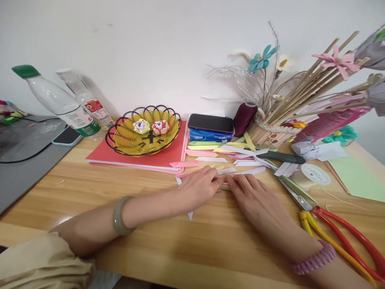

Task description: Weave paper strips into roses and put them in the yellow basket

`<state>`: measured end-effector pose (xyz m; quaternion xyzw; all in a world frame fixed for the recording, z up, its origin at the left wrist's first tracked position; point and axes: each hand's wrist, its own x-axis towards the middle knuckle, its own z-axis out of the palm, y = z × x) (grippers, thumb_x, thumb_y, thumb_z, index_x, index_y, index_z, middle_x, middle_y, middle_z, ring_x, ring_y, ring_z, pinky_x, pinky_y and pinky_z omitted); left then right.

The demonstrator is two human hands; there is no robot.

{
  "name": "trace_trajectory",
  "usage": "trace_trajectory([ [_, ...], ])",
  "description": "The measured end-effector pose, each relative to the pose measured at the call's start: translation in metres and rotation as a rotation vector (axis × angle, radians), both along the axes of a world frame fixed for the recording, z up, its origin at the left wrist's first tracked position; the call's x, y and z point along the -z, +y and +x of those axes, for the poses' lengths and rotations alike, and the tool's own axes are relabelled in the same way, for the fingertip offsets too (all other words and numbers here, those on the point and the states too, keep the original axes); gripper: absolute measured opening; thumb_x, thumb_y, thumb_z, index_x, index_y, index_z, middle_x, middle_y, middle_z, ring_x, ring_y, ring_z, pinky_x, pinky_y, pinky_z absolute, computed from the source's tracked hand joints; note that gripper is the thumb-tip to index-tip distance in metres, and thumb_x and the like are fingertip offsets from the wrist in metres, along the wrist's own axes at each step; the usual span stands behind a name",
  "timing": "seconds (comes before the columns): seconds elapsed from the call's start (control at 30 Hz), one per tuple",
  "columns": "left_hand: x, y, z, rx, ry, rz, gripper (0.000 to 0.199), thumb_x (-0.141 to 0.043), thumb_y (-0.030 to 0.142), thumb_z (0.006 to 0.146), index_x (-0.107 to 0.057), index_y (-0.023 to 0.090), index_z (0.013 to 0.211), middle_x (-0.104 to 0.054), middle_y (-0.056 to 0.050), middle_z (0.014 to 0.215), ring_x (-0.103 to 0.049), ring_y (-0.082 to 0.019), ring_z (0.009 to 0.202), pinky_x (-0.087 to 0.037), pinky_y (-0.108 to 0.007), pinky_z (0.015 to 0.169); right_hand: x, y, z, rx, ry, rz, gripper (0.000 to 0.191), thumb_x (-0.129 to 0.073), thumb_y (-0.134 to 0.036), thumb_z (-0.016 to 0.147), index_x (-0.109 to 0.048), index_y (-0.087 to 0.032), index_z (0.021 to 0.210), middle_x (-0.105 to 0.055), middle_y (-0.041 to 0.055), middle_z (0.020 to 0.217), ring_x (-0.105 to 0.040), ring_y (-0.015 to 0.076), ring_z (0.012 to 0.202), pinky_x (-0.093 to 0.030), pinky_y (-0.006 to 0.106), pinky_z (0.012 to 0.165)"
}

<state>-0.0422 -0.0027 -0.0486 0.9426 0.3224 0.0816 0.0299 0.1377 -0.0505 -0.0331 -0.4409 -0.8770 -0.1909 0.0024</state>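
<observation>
Between my two hands lies a small folded paper strip (225,186) with green and reddish edges, low on the wooden table. My left hand (201,186) has its fingers closed on the strip's left end. My right hand (252,196) presses its fingertips on the right end, fingers held together. White paper pieces (190,216) stick out from under my left hand. Just beyond my hands, folded paper strips (201,153) in pink, yellow, green and white lie in a loose pile.
A yellow basket (129,138) with two paper flowers rests on red paper (99,154). Bottles (72,114) stand at the left. Scissors (303,202), a thread spool (311,175) and a vase (270,136) of sticks are at the right. A phone (210,122) lies on a blue pack.
</observation>
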Motion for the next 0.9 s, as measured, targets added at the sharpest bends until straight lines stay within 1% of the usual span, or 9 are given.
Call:
trace_trajectory([
  [0.17, -0.001, -0.006, 0.002, -0.031, 0.057, 0.081, 0.032, -0.029, 0.025, 0.09, -0.046, 0.01, 0.112, -0.053, -0.008, 0.095, -0.047, -0.021, 0.09, -0.04, -0.03, 0.068, 0.004, 0.005, 0.002, -0.028, 0.023, -0.023, 0.036, -0.039, -0.007, 0.08, -0.047, -0.004, 0.115, -0.055, 0.0147, 0.097, -0.05, 0.0252, 0.084, -0.047, 0.04, 0.071],
  [0.27, -0.002, -0.01, 0.003, -0.05, 0.084, 0.108, 0.032, -0.026, 0.021, 0.091, -0.045, 0.01, 0.115, -0.054, -0.008, 0.094, -0.049, -0.02, 0.089, -0.04, -0.031, 0.068, 0.005, 0.006, 0.002, -0.05, 0.036, -0.003, 0.033, -0.038, -0.007, 0.08, -0.049, -0.004, 0.111, -0.055, 0.0141, 0.094, -0.049, 0.0249, 0.082, -0.048, 0.039, 0.07],
  [0.37, -0.004, -0.013, 0.003, -0.047, 0.076, 0.092, 0.032, -0.025, 0.018, 0.09, -0.045, 0.009, 0.114, -0.054, -0.008, 0.094, -0.049, -0.021, 0.089, -0.041, -0.032, 0.069, 0.005, 0.006, 0.002, -0.055, 0.032, 0.0, 0.027, -0.039, -0.007, 0.08, -0.054, -0.006, 0.103, -0.054, 0.0127, 0.089, -0.049, 0.0246, 0.079, -0.048, 0.039, 0.067],
  [0.43, -0.005, -0.012, 0.002, -0.056, 0.055, 0.045, 0.034, -0.022, 0.018, 0.091, -0.048, 0.01, 0.111, -0.054, -0.008, 0.094, -0.048, -0.021, 0.09, -0.041, -0.033, 0.071, 0.004, 0.006, 0.002, -0.065, 0.037, -0.011, 0.024, -0.038, -0.007, 0.08, -0.055, -0.008, 0.097, -0.054, 0.0118, 0.086, -0.049, 0.024, 0.077, -0.048, 0.038, 0.065],
  [0.5, -0.007, -0.011, 0.002, -0.072, 0.014, -0.042, 0.034, -0.023, 0.022, 0.091, -0.052, 0.013, 0.105, -0.053, -0.008, 0.095, -0.047, -0.02, 0.092, -0.041, -0.033, 0.072, 0.003, 0.006, 0.004, -0.086, 0.067, -0.038, 0.025, -0.035, -0.008, 0.082, -0.055, -0.009, 0.096, -0.053, 0.0113, 0.084, -0.048, 0.0233, 0.076, -0.047, 0.037, 0.063],
  [0.57, -0.009, -0.008, 0.001, -0.096, -0.048, -0.155, 0.029, -0.031, 0.027, 0.09, -0.055, 0.017, 0.102, -0.053, -0.006, 0.096, -0.046, -0.02, 0.093, -0.041, -0.032, 0.072, 0.002, 0.006, 0.006, -0.106, 0.118, -0.09, 0.024, -0.035, -0.009, 0.084, -0.055, -0.01, 0.098, -0.053, 0.0111, 0.085, -0.048, 0.0228, 0.078, -0.048, 0.037, 0.064],
  [0.63, -0.01, -0.005, -0.001, -0.108, -0.112, -0.257, 0.024, -0.043, 0.028, 0.086, -0.056, 0.021, 0.104, -0.054, -0.005, 0.097, -0.046, -0.02, 0.094, -0.041, -0.032, 0.074, 0.001, 0.007, 0.008, -0.117, 0.178, -0.148, 0.023, -0.036, -0.01, 0.085, -0.054, -0.011, 0.1, -0.053, 0.0106, 0.087, -0.047, 0.0225, 0.08, -0.047, 0.037, 0.067],
  [0.8, -0.013, 0.002, -0.008, -0.121, -0.268, -0.366, 0.036, -0.058, 0.026, 0.076, -0.053, 0.017, 0.11, -0.057, -0.007, 0.103, -0.046, -0.02, 0.101, -0.039, -0.034, 0.084, 0.001, 0.008, 0.012, -0.167, 0.325, -0.194, 0.024, -0.036, -0.014, 0.088, -0.05, -0.009, 0.107, -0.054, 0.0115, 0.092, -0.046, 0.0222, 0.086, -0.045, 0.038, 0.075],
  [0.9, -0.018, 0.005, -0.015, -0.084, -0.281, -0.42, 0.042, -0.061, 0.022, 0.071, -0.052, 0.018, 0.112, -0.06, -0.004, 0.1, -0.05, -0.019, 0.095, -0.041, -0.031, 0.08, 0.001, 0.009, 0.011, -0.172, 0.346, -0.191, 0.021, -0.036, -0.013, 0.088, -0.051, -0.009, 0.102, -0.054, 0.0108, 0.09, -0.047, 0.0219, 0.084, -0.044, 0.037, 0.074],
])
